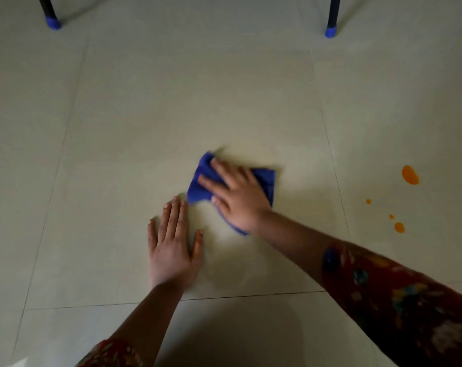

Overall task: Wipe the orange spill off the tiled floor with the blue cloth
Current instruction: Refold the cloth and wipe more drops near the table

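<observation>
Both hands lie flat with fingers spread: the right hand (pixel 236 196) presses the blue cloth (pixel 264 180) onto the tiled floor (pixel 171 102), the left hand (pixel 171 245) braces just beside it. Orange spill (pixel 410 175) drops sit well apart to the right, unwiped, so next the cloth must likely slide right.

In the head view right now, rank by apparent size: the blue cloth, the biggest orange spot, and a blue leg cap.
1. Blue cloth, though the right hand hides part of it.
2. Biggest orange spot and leg cap: they look alike, and the cap lies farther away, so unranked.
</observation>
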A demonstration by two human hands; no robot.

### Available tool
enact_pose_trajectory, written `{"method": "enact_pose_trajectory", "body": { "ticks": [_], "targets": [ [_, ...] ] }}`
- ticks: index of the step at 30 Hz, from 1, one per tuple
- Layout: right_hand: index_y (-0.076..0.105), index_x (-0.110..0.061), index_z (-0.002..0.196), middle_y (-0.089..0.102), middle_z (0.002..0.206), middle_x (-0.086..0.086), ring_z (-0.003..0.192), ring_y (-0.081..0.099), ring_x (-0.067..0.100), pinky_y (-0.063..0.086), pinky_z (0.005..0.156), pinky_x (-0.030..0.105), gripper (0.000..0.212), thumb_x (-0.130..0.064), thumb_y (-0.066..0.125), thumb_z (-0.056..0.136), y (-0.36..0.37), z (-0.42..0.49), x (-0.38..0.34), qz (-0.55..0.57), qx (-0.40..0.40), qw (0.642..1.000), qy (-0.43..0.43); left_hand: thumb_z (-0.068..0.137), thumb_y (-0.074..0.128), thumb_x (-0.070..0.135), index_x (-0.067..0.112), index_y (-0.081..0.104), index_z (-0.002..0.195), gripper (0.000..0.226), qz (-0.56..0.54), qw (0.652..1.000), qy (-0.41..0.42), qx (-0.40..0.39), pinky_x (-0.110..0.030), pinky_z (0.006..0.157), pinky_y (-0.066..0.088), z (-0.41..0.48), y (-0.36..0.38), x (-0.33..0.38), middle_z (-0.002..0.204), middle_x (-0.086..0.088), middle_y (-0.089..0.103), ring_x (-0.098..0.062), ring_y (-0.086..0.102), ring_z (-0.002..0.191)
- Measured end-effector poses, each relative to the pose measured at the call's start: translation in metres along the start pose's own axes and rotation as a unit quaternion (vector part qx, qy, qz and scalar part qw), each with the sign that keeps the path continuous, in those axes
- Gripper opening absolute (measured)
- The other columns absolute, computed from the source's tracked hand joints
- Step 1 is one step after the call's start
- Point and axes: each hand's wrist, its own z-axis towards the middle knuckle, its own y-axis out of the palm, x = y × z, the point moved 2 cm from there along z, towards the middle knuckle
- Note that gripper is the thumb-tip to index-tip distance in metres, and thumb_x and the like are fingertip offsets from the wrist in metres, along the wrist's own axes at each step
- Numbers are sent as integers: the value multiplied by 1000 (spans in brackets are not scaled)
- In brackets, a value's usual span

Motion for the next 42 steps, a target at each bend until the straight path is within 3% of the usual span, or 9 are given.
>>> {"method": "enact_pose_trajectory", "body": {
  "ticks": [4,9,15,17,23,26,30,36,42],
  "targets": [
    [36,-41,146,24,160,0,142,31,22,23,115,43,46,-43,35,100,-16,-67,20,-9,-85,986,-141,93,31,36,10,27,151,64,-16,1000,3,24,-41,120,12,-3,1,2,160,-4,22,-15,15,148],
    [42,-33,145,29,158,6,137,40,31,32,107,50,51,-41,32,96,-22,-29,91,-31,8,967,251,97,26,32,12,23,153,59,-10,1000,10,21,-37,121,7,-1,3,3,161,-2,17,-13,9,149],
    [33,-37,148,18,162,-2,145,26,26,21,115,48,48,-41,36,100,-11,-66,-10,1,-104,982,-160,95,28,27,15,36,148,55,-52,998,-1,38,-33,119,12,3,-1,1,157,1,28,-11,22,146],
    [32,-41,147,20,161,-5,146,24,22,20,115,45,47,-43,36,100,-24,-96,15,-7,-125,975,-185,94,29,27,16,37,148,56,-63,997,-3,46,-33,119,13,6,-4,4,157,2,30,-12,23,145],
    [27,-38,150,22,161,1,140,35,29,25,111,49,53,-43,27,97,-29,-56,91,-53,-32,978,200,87,34,29,11,52,131,50,-31,997,-13,71,-41,106,28,15,-10,6,139,-7,50,-28,45,125],
    [26,-37,150,16,162,1,146,24,28,18,115,48,53,-43,32,98,-16,-60,35,-51,-64,996,47,85,38,34,13,54,122,46,-24,996,-2,85,-42,94,35,44,-23,6,123,-10,56,-34,50,109],
    [28,-41,148,15,162,-4,148,16,23,13,116,44,50,-44,35,99,-30,-88,48,-30,-127,982,-137,89,39,37,16,43,140,55,6,997,51,59,-41,109,26,80,-27,-6,149,-5,42,-27,38,134],
    [28,-36,150,19,162,1,144,26,29,20,114,50,54,-45,23,97,-22,-26,94,-37,-3,954,296,95,28,43,28,20,153,60,8,1000,24,7,-39,120,10,79,-15,-12,162,8,13,-12,9,149],
    [28,-39,150,16,162,-4,148,20,21,19,116,46,50,-42,30,100,-20,-35,66,-20,-89,995,-37,95,34,42,32,16,153,62,1,1000,7,-19,-38,120,9,78,-20,-15,162,10,11,-10,5,149]
  ]
}}
